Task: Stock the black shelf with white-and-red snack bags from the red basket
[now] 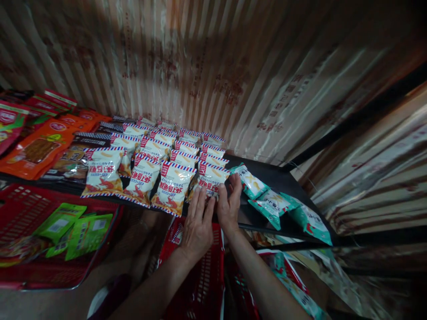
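Observation:
Rows of white snack bags (173, 186) with blue-and-red striped edges stand on a black shelf (267, 171). My left hand (199, 224) has its fingers stretched out against the lower front of the rightmost front snack bag (213, 173). At that bag's lower right edge is my right hand (229, 202), its fingers extended upward and the thumb apart. Neither hand is wrapped around a bag. The bottom of the bag is partly hidden behind my fingers. Just right of my right hand, teal-and-white snack bags (251, 181) lie tilted on the shelf.
Orange snack packs (40, 146) and dark packs (91, 140) fill the shelf's left. Below are a red basket (110, 240) with green packets (88, 233) and another red basket (218, 266) under my hands. Corrugated, plastic-covered wall (200, 66) rises behind; a black post (360, 113) is at right.

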### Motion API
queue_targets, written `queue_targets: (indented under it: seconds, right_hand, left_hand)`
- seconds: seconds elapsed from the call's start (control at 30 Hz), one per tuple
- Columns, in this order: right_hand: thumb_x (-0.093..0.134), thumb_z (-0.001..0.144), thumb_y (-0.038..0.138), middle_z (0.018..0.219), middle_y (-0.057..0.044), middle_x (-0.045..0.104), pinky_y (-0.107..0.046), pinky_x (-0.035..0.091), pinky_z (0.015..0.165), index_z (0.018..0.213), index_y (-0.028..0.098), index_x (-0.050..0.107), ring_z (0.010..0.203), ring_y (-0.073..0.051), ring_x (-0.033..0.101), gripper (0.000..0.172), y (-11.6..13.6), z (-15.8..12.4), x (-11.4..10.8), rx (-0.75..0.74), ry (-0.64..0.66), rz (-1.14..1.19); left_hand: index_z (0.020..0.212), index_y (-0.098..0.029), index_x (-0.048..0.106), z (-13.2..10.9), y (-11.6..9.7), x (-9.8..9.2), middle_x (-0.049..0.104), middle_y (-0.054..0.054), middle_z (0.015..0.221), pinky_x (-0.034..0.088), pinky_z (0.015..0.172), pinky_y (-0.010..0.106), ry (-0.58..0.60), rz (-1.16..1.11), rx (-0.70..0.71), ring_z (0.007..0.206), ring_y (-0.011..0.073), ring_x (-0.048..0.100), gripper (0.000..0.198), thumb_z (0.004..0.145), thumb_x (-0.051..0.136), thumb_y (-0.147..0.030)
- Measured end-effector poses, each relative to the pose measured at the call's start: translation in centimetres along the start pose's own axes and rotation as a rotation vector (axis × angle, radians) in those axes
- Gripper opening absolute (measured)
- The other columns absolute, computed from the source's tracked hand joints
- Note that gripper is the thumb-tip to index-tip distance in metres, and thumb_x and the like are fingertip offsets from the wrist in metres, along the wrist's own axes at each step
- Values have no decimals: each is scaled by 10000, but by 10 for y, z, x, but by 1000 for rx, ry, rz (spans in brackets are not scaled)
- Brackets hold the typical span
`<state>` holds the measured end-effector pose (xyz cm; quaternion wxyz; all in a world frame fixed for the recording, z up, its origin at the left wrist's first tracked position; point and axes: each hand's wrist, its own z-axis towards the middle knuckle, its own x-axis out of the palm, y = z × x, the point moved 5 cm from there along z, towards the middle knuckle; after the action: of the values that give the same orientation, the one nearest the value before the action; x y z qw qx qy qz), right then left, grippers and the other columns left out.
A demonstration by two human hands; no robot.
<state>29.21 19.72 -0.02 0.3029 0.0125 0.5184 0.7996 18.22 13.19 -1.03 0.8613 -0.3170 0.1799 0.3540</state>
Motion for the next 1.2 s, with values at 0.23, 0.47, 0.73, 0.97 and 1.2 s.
queue_targets:
  seconds: [0.23,0.47,0.73,0.97,1.2]
  right_hand:
    - [432,872,377,1439,-127,346,-539,226,1088,1387,207,320,1347,-269,290,554,52,2,9,-286,0,-153]
    - [455,839,393,1449,-163,287,-573,213,1063,1337,174,396,1349,-318,248,548,66,11,21,-363,3,-375]
    - [444,855,412,1435,-176,296,-577,222,1060,1372,174,329,1354,-309,241,581,46,-1,3,-327,-33,-376]
    - [446,864,423,1424,-161,300,-537,232,1084,1366,183,330,1357,-266,241,569,23,-12,-3,-185,10,-265]
    - [469,868,421,1370,-148,390,-484,365,1020,1352,194,358,1247,-248,416,546,10,-16,-4,-73,81,-81]
  left_hand:
    - [1348,-139,381,-20,8,-32,212,162,1517,342,1047,564,31,76,5,1403,314,145,578,788,403,4]
    - [1387,-83,315,-37,31,-48,133,222,1520,286,1056,598,87,232,-121,1403,354,89,669,741,472,-2]
    - [1413,-118,260,-34,1,-41,250,196,1495,406,1028,476,66,59,16,1402,286,163,643,797,386,18]
    - [1392,-65,281,-26,2,-11,259,230,1480,373,1055,485,78,56,-95,1408,287,127,600,806,405,-21]
    - [1391,-67,275,-25,-2,2,328,211,1455,378,1063,448,125,-12,-71,1401,252,176,590,811,372,-19]
